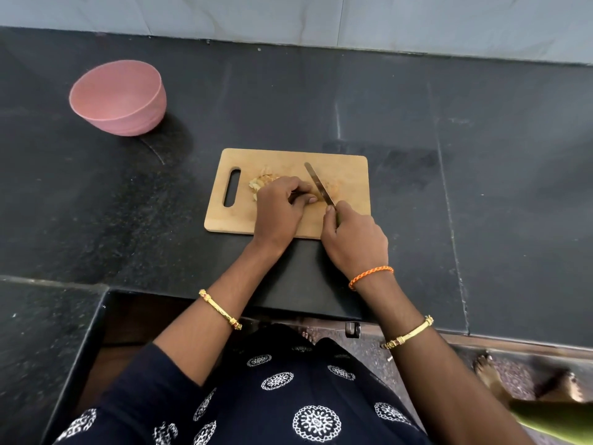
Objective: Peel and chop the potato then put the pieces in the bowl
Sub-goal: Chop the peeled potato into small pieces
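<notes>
Pinning the potato (313,200) under curled fingers, the left hand (282,208) sits beside the right hand (353,239) gripping the knife (319,184).

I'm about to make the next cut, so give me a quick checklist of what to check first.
1. Knife gripped by right hand: ok.
2. Left hand pinning the potato, which it hides, on the cutting board: ok.
3. Left fingertips clear of the blade: cannot tell, they sit very close.
4. Board flat on the counter: ok.
5. Pink bowl upright and empty, off to the left: ok.
6. Potato fully peeled: cannot tell.
</notes>
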